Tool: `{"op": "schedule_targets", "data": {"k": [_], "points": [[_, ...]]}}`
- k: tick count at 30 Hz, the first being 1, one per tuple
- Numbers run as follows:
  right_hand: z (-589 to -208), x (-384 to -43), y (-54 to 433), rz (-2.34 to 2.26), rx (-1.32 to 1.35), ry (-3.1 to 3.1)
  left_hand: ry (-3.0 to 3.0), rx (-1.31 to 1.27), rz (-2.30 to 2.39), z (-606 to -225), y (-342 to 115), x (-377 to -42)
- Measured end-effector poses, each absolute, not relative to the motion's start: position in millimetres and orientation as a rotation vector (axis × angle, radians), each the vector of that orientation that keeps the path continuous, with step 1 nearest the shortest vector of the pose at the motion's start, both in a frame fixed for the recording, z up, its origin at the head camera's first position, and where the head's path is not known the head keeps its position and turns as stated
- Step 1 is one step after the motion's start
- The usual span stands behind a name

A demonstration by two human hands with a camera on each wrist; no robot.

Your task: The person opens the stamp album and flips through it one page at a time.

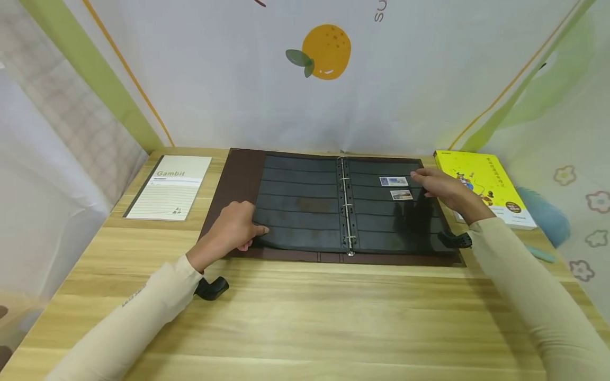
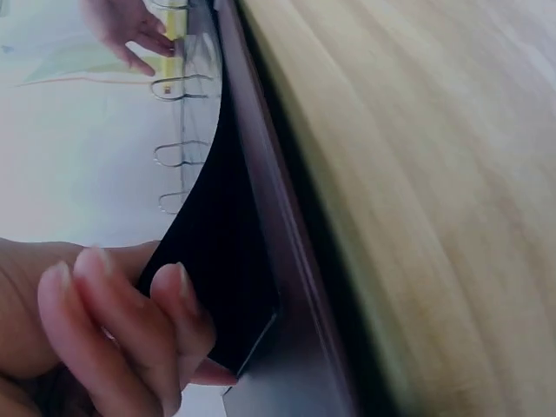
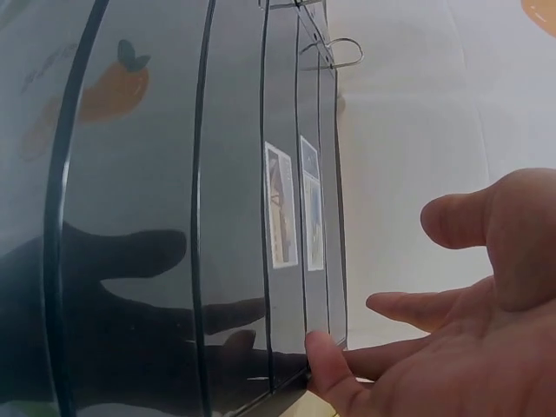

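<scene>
A brown ring binder [image 1: 240, 177] lies spread on the table, with black strip-pocket stamp pages on both sides of its metal rings [image 1: 347, 206]. At the outer lower edge of the left page [image 1: 300, 182], my left hand [image 1: 231, 226] pinches the sheet, which bends up from the cover in the left wrist view. Two stamps, an upper one [image 1: 393, 181] and a lower one [image 1: 401, 195], sit in strips of the right page [image 1: 376, 227]. By that page's outer edge is my right hand [image 1: 448, 190], fingers loosely extended and thumb apart, holding nothing; one fingertip [image 3: 323, 352] is at the page edge.
A white Gambit notebook [image 1: 169, 188] lies left of the binder. At the right is a yellow book [image 1: 481, 180], with a blue rounded object [image 1: 545, 214] beyond it. Hanging printed fabric [image 1: 238, 95] borders the wooden table [image 1: 310, 317] at the back and sides.
</scene>
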State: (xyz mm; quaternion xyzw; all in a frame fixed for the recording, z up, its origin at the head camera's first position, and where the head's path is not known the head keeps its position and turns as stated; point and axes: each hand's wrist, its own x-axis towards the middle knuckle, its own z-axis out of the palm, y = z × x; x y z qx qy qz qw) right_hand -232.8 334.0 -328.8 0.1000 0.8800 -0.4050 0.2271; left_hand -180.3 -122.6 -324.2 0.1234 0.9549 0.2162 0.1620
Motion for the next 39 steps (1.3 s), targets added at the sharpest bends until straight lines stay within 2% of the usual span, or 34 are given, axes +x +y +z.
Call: {"op": "schedule_targets", "data": {"k": [9,18,22,26,31,39], "points": [[-327.4,-229.5,339.2,-1.132,0.221,2.466,2.780,0.377,0.454,-332.1,-119.7,-178.8],[-322.1,-226.9,331.8,-1.072,0.286,2.543,2.975,0.475,0.136,-333.3,-111.7,-174.9],[-322.3,-226.6,331.3,-1.076,0.308,2.564,3.106,0.807,0.062,-335.5,-98.3,-176.4],[-323.8,-224.6,331.1,-1.079,0.358,2.571,2.869,1.168,0.082,-338.4,-86.5,-186.5],[-326.6,-220.9,332.2,-1.100,0.385,2.603,2.562,1.181,0.112,-343.6,-81.9,-195.9],[-323.8,-218.5,338.0,-1.200,0.462,2.675,2.498,1.094,0.070,-353.0,-82.2,-197.0]]}}
